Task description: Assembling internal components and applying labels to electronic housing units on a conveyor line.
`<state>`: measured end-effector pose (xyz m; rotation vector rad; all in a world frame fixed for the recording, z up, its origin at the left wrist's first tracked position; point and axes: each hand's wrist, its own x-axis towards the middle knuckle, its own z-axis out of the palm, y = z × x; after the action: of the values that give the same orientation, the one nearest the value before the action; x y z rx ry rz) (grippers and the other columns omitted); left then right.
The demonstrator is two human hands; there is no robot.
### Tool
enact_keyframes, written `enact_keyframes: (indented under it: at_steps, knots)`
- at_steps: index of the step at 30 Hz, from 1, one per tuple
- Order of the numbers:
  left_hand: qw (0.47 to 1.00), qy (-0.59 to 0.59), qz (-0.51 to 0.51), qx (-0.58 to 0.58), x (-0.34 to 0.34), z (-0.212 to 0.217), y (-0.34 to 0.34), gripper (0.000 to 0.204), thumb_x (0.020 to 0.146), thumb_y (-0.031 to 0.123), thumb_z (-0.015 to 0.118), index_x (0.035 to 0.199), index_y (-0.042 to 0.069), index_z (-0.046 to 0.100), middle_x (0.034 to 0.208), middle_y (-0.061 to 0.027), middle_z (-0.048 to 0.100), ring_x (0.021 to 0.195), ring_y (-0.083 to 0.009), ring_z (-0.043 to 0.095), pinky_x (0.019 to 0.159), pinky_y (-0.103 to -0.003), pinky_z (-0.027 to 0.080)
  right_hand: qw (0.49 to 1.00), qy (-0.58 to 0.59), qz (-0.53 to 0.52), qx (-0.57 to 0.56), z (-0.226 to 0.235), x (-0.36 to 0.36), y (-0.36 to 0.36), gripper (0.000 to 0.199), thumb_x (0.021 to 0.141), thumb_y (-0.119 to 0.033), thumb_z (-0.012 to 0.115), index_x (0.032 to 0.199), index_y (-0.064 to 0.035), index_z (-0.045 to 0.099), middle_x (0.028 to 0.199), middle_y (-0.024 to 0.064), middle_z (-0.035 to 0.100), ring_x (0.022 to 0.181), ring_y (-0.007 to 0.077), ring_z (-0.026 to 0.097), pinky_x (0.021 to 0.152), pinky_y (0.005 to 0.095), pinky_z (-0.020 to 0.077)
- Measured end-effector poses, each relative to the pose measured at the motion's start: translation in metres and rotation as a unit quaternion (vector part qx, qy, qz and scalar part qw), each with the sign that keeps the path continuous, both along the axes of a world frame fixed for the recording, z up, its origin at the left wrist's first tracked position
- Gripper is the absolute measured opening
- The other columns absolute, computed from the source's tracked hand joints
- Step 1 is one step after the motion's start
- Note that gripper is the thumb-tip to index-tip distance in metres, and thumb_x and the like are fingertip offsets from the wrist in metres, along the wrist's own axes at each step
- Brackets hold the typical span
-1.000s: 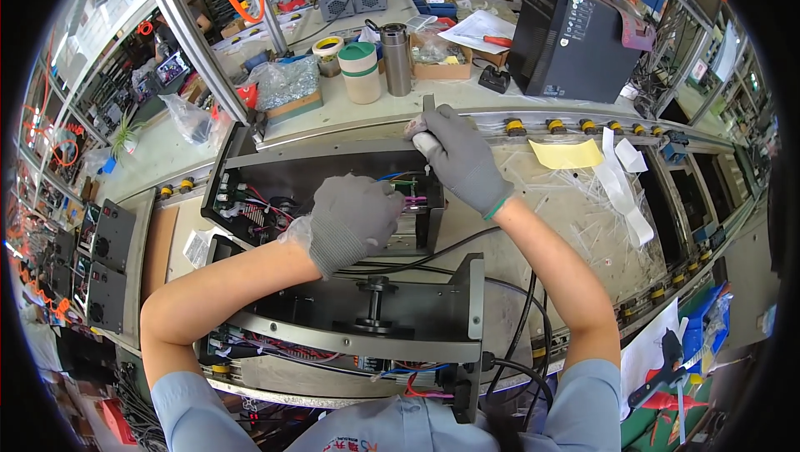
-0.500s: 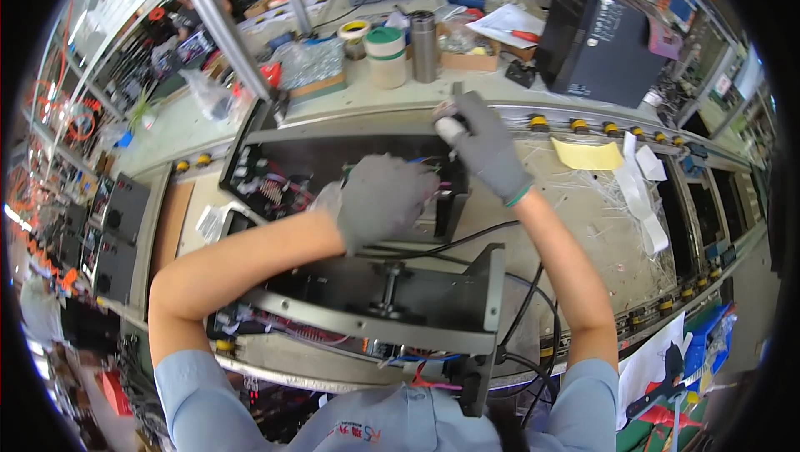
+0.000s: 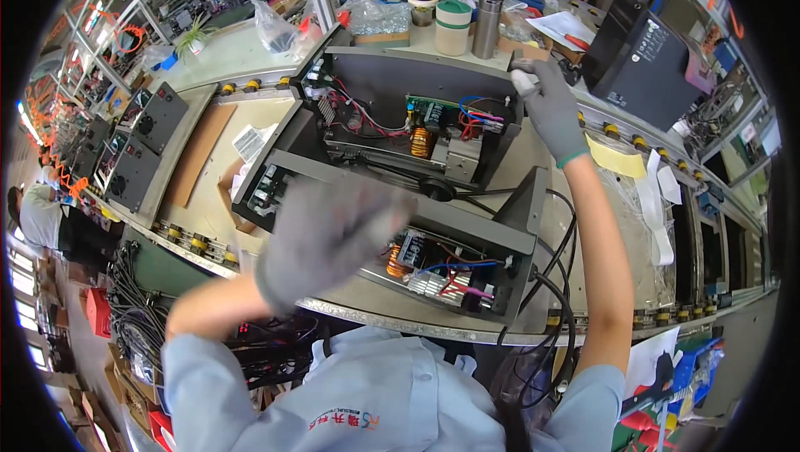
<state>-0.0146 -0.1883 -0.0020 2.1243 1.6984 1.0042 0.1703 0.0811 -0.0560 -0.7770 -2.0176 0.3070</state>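
Observation:
An open grey metal chassis (image 3: 467, 231) lies on the bench, showing circuit boards, copper coils and red, blue and black wires. My right hand (image 3: 546, 102), in a grey glove, grips the far right corner of the chassis's upright panel (image 3: 400, 77). My left hand (image 3: 329, 235), also gloved, is blurred in the air over the near left part of the chassis, fingers spread, holding nothing.
Beyond the chassis stand a metal flask (image 3: 486, 25), a green-and-white tape roll stack (image 3: 453, 25) and plastic bags (image 3: 377, 12). A black box (image 3: 646, 56) sits at the far right. Black panels (image 3: 137, 148) lie on the left. Cables (image 3: 558, 285) hang off the near edge. A person (image 3: 37, 214) stands far left.
My left hand has lifted off the inside of the chassis and drawn back toward me. My head has shifted, so the chassis sits more to the right. The right hand keeps its grip.

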Motion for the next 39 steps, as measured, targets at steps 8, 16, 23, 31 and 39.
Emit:
enact_keyframes:
  at_steps: [8, 16, 23, 31, 39]
  knots:
    - [0.804, -0.53, 0.018, -0.269, 0.055, -0.1, -0.043, 0.042, 0.094, 0.026, 0.05, 0.128, 0.0, 0.049, 0.094, -0.0006, 0.059, 0.073, -0.0063, 0.052, 0.062, -0.02, 0.042, 0.987, -0.074, 0.127, 0.061, 0.055, 0.024, -0.177, 0.012, 0.079, -0.013, 0.062, 0.09, -0.0085, 0.062, 0.086, 0.0069, 0.061, 0.08, 0.0237, 0.06, 0.072, 0.033, 0.0462]
    - [0.949, -0.266, 0.107, 0.132, 0.081, -0.124, -0.031, 0.046, 0.095, 0.023, 0.05, 0.136, 0.006, 0.04, 0.106, -0.0033, 0.053, 0.091, -0.0069, 0.05, 0.078, -0.024, 0.044, 0.881, -0.41, -0.005, 0.235, 0.029, 0.023, -0.241, 0.042, 0.077, -0.018, 0.054, 0.114, 0.0013, 0.057, 0.088, 0.007, 0.06, 0.092, 0.0201, 0.054, 0.073, 0.0317, 0.0407]
    - [0.677, -0.731, 0.017, -0.083, 0.076, -0.122, -0.037, 0.032, 0.093, 0.019, 0.053, 0.12, 0.002, 0.049, 0.103, -0.0029, 0.056, 0.083, -0.0104, 0.054, 0.072, -0.025, 0.047, 0.898, -0.377, -0.078, 0.215, 0.004, 0.017, -0.259, 0.031, 0.074, -0.016, 0.062, 0.103, -0.0048, 0.063, 0.076, 0.004, 0.058, 0.088, 0.0216, 0.053, 0.072, 0.0378, 0.039]
    - [0.737, -0.669, 0.011, -0.097, 0.071, -0.113, -0.04, 0.033, 0.097, 0.019, 0.045, 0.125, 0.001, 0.047, 0.109, -0.0063, 0.057, 0.094, -0.0111, 0.056, 0.077, -0.025, 0.047, 0.921, -0.278, -0.144, 0.232, -0.003, 0.014, -0.264, 0.025, 0.07, -0.014, 0.064, 0.096, -0.0142, 0.064, 0.083, 0.0021, 0.058, 0.088, 0.0224, 0.052, 0.074, 0.037, 0.0373]
    - [0.773, -0.626, -0.1, 0.016, 0.069, -0.103, -0.036, 0.027, 0.095, 0.018, 0.05, 0.117, 0.003, 0.054, 0.101, -0.0062, 0.061, 0.093, -0.0125, 0.056, 0.086, -0.027, 0.044, 0.972, -0.157, -0.034, 0.172, 0.002, 0.035, -0.274, 0.029, 0.074, -0.015, 0.066, 0.103, -0.0125, 0.063, 0.097, 0.0003, 0.062, 0.088, 0.0206, 0.057, 0.079, 0.0352, 0.0403]
